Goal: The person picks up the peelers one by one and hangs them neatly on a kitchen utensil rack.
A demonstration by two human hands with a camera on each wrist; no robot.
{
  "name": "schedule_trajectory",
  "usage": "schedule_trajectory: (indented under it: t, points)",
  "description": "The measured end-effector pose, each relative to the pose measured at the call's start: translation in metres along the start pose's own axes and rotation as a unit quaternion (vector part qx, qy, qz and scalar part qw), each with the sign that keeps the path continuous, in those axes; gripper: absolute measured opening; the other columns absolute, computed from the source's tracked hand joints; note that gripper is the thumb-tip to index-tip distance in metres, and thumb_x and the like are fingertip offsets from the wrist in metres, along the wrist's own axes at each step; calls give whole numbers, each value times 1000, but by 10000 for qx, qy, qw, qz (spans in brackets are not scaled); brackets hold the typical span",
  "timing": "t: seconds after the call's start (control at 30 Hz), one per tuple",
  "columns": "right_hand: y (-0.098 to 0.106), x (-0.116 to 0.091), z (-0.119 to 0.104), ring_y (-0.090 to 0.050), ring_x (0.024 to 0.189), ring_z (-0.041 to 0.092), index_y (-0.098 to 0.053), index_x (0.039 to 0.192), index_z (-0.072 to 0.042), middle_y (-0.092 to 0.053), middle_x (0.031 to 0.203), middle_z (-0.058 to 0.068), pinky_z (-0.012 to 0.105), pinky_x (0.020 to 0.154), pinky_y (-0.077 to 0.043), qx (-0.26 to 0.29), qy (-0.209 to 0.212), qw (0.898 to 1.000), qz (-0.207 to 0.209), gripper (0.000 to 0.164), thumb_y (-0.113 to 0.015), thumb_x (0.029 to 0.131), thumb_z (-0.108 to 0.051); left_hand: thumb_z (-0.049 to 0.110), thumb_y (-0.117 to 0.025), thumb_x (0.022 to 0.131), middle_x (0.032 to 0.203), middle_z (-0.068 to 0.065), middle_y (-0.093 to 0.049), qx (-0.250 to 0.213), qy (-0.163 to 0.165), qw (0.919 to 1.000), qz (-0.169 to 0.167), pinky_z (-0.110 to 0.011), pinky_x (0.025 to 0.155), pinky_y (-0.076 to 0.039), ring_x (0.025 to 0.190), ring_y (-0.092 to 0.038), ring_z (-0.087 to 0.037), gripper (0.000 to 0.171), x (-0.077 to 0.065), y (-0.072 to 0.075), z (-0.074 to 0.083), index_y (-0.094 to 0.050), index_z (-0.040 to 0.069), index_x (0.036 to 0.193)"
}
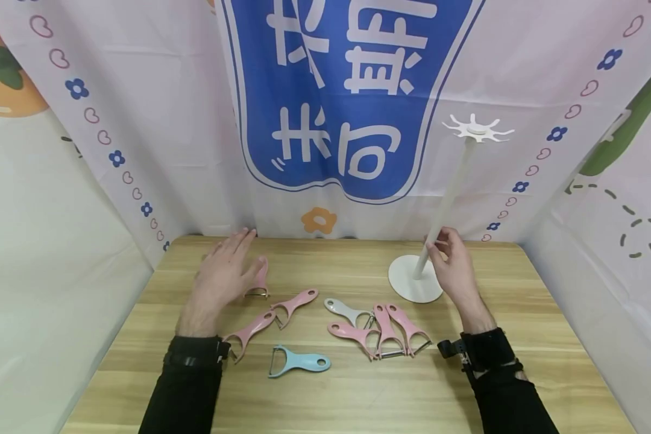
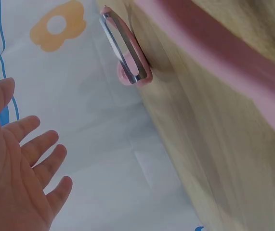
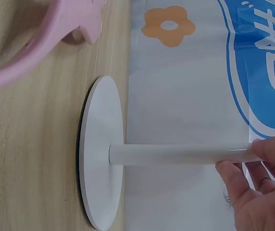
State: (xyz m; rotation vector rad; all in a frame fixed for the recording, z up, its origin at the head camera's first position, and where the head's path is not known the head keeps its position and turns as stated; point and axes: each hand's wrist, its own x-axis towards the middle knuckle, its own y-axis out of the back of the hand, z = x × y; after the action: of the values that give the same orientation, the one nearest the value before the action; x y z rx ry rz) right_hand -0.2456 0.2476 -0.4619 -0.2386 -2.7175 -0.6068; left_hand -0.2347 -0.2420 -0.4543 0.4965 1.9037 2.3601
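Note:
My right hand (image 1: pixel 456 268) pinches the white pole (image 1: pixel 445 208) of an upright stand low down, thumb and fingers on either side. The stand has a round flat base (image 3: pixel 101 192) on the table and a ring of prongs (image 1: pixel 474 128) on top. My left hand (image 1: pixel 217 280) is at the table's back left with fingers spread, above or beside a pink peeler (image 1: pixel 260 278) that it partly hides in the head view. In the left wrist view, that hand (image 2: pixel 19 178) looks apart from a pink peeler with a metal blade (image 2: pixel 123 45).
Between the hands lie two pink peelers, one (image 1: pixel 304 297) behind the other (image 1: pixel 256 325), and a blue peeler (image 1: pixel 306 361) in front. Nearer the stand, a pale grey peeler (image 1: pixel 339 309) overlaps several pink ones (image 1: pixel 385 328). A printed cloth (image 1: pixel 195 199) hangs behind the wooden table (image 1: pixel 358 398).

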Motion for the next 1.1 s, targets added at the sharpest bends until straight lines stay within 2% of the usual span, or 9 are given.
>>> schedule_trajectory:
  t: [0.17, 0.27, 0.43, 0.57, 0.7, 0.8, 0.9, 1.0, 1.1]
  points:
    - [-2, 1, 0, -62, 119, 40, -50, 139, 2, -62, 128, 23, 53, 104, -52, -72, 152, 9998, -78, 36, -58, 105, -8, 60, -32, 108, 171, -15, -16, -45, 75, 9998, -157, -65, 123, -15, 153, -23, -41, 77, 0, 0, 4, -20, 12, 166]
    - [-6, 2, -2, -62, 119, 41, -50, 138, 1, -63, 129, 23, 54, 103, -52, -82, 184, 9997, -154, 36, -58, 105, -10, 62, -29, 107, 171, -14, -19, -72, 64, 9999, -142, -65, 123, -17, 153, -25, -40, 77, -1, 1, 7, -21, 13, 166]
    - [-18, 2, -8, -62, 120, 43, -51, 137, 2, -64, 128, 23, 56, 101, -53, -41, 219, 9993, -307, 35, -59, 104, -10, 57, -35, 108, 166, -19, -30, -70, -76, 9999, 4, -65, 120, -24, 148, -33, -42, 73, -1, 2, 11, -28, 10, 164]
    - [-26, 3, -13, -62, 121, 43, -50, 137, 1, -63, 129, 22, 59, 102, -52, -157, 220, 9985, -485, 35, -58, 105, -10, 55, -37, 108, 164, -19, -35, -64, -98, 9999, -20, -66, 118, -28, 146, -37, -43, 71, -1, 3, 15, -31, 10, 163]
    - [-29, 3, -16, -61, 122, 42, -49, 137, -3, -62, 130, 19, 62, 102, -50, -409, 161, 9974, -577, 34, -57, 105, -12, 53, -46, 106, 159, -16, -44, -90, -97, 9999, -104, -67, 116, -32, 142, -43, -43, 70, -1, 6, 24, -36, 11, 161]
    - [-30, 3, -17, -62, 121, 41, -48, 137, -4, -62, 129, 19, 63, 100, -51, -497, 172, 9969, -589, 34, -57, 106, -13, 50, -57, 102, 144, -16, -57, -165, -119, 9995, -232, -65, 112, -39, 131, -52, -40, 65, -2, 8, 34, -48, 9, 152]
    - [-31, 2, -15, -62, 120, 42, -49, 137, -3, -63, 128, 19, 62, 98, -53, -514, 237, 9968, -562, 33, -56, 106, -13, 47, -66, 98, 140, -16, -60, -364, -108, 9980, -500, -62, 111, -42, 129, -54, -38, 64, -4, 9, 48, -53, 7, 147]
    - [-31, 2, -14, -63, 119, 42, -49, 136, -3, -63, 127, 19, 61, 97, -54, -493, 281, 9970, -530, 33, -56, 106, -13, 39, -73, 95, 146, -17, -56, -613, -152, 9953, -730, -59, 111, -43, 133, -53, -37, 65, -8, 6, 61, -53, 7, 148]
    - [-32, 1, -14, -63, 119, 41, -49, 136, -4, -63, 127, 19, 62, 96, -54, -456, 265, 9972, -523, 33, -57, 106, -12, 29, -78, 91, 139, -13, -60, -720, -211, 9931, -900, -50, 105, -51, 124, -59, -30, 57, -10, 2, 73, -59, 9, 141]
